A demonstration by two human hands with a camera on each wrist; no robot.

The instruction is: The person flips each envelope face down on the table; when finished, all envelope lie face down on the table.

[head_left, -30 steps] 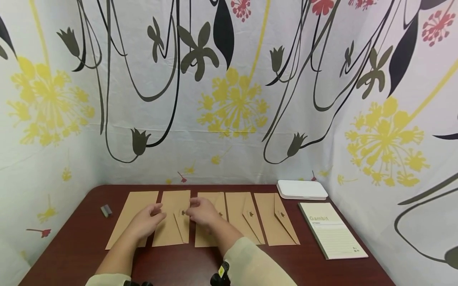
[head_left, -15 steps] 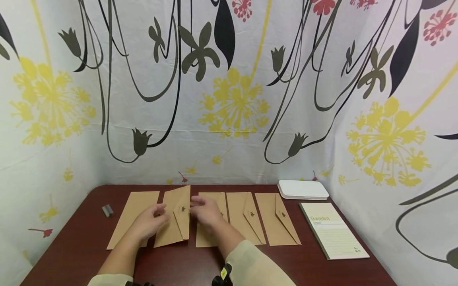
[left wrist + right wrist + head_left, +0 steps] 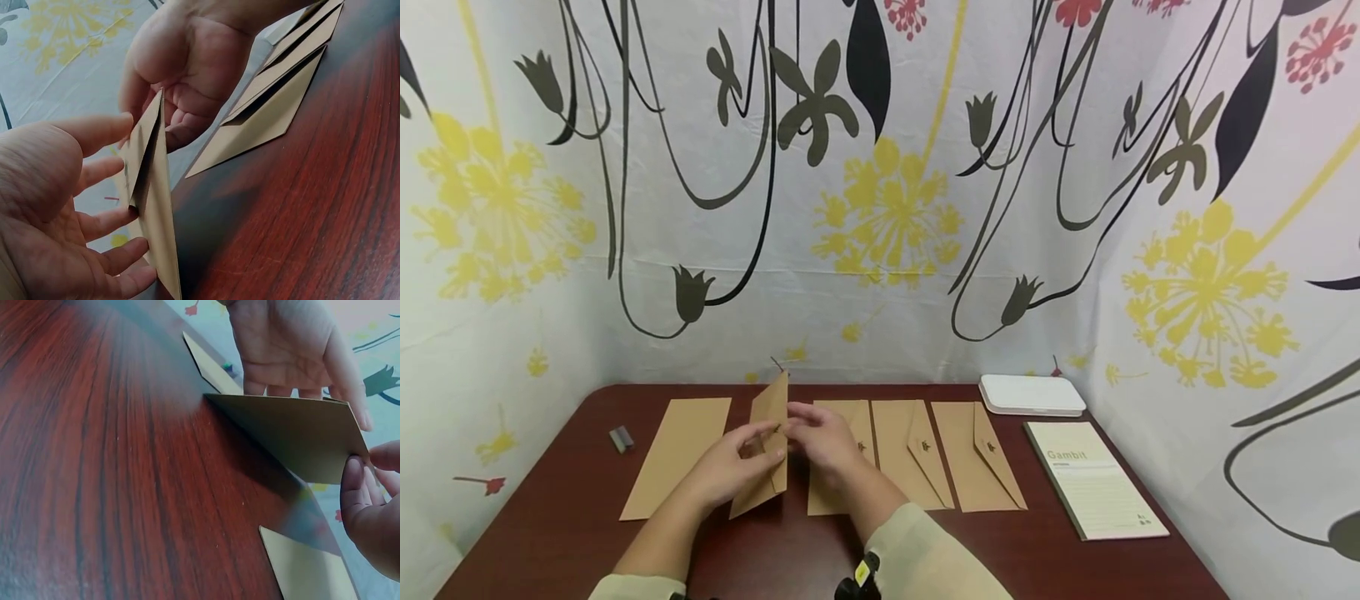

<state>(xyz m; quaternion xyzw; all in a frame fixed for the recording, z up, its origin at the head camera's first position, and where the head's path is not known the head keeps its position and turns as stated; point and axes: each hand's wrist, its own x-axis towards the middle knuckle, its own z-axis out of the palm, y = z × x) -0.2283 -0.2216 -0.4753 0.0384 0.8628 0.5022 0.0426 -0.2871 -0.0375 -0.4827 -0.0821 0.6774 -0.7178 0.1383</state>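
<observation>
A brown paper envelope stands tilted on its left long edge, with its right side lifted off the table. My right hand pinches the raised edge; in the right wrist view the thumb lies on the plain back. The fingers of my left hand are spread against the flap side, as the left wrist view shows. A small dark crown print on the flap is partly covered by that hand. The flap stands a little away from the body of the envelope.
To the left lies a flat envelope. Several more lie in a row to the right, flaps up. A notepad marked Gambit, a white case and a small grey object rest on the dark red table.
The second envelope was flat, and its right edge has risen until it stands steeply. My right hand raised that edge; my left hand has moved right onto the flap side.
</observation>
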